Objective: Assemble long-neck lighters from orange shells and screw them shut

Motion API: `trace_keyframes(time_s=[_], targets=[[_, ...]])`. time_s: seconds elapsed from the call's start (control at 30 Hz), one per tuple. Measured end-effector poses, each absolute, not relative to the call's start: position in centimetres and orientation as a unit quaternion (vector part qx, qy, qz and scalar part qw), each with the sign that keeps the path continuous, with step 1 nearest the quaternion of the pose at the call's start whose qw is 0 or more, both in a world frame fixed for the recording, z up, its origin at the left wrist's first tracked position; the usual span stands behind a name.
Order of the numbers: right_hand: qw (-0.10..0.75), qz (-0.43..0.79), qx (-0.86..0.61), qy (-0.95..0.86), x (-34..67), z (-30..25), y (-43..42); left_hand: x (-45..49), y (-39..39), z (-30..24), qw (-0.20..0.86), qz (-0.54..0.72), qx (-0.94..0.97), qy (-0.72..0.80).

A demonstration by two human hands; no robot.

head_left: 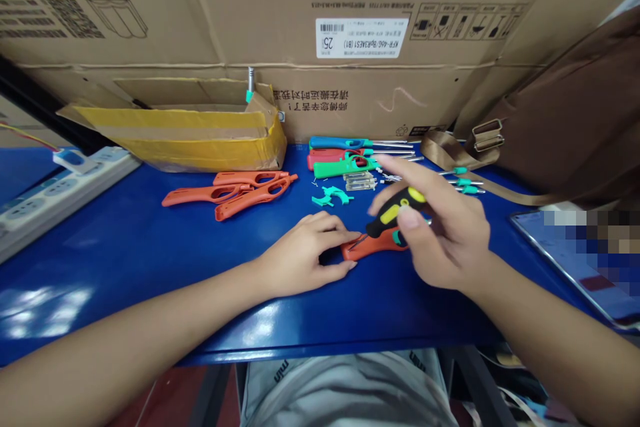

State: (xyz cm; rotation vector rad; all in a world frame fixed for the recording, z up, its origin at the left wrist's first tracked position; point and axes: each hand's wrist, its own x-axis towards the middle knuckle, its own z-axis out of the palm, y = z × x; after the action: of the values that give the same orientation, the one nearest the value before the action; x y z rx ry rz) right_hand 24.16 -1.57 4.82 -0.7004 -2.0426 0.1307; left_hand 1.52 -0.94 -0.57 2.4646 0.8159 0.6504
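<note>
Pinching the 9 o'clock end of the lighter (376, 245) between thumb and fingers of the left hand (306, 257); curling the fingers of the right hand (447, 227) around a screwdriver (391, 215) at 1 o'clock, just over it. Cannot tell about contact at the tip. Reads "KFR-46G/BpR3AES1(B1)" and "25", upside down, on the label (361, 38) at 12. Ends near 6 o'clock at the table's (320, 323) edge; offers room beyond the left hand toward 9.
</note>
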Motion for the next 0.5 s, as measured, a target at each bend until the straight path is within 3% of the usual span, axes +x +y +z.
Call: trace_keyframes(time_s=[0.13, 0.33, 0.5], targets=[[0.452, 0.141, -0.294, -0.830, 24.23, 4.98, -1.65, 1.54, -0.92, -0.52, 0.240, 0.235, 0.894, 0.296], [0.486, -0.005, -0.266, -0.833, 24.05, 5.13, -1.40, 1.50, -0.94, -0.60, 0.229, 0.237, 0.896, 0.296], [0.446, 0.140, -0.277, -0.839, 24.20, 4.76, -1.64, 1.50, -0.96, -0.46, 0.238, 0.227, 0.896, 0.297]])
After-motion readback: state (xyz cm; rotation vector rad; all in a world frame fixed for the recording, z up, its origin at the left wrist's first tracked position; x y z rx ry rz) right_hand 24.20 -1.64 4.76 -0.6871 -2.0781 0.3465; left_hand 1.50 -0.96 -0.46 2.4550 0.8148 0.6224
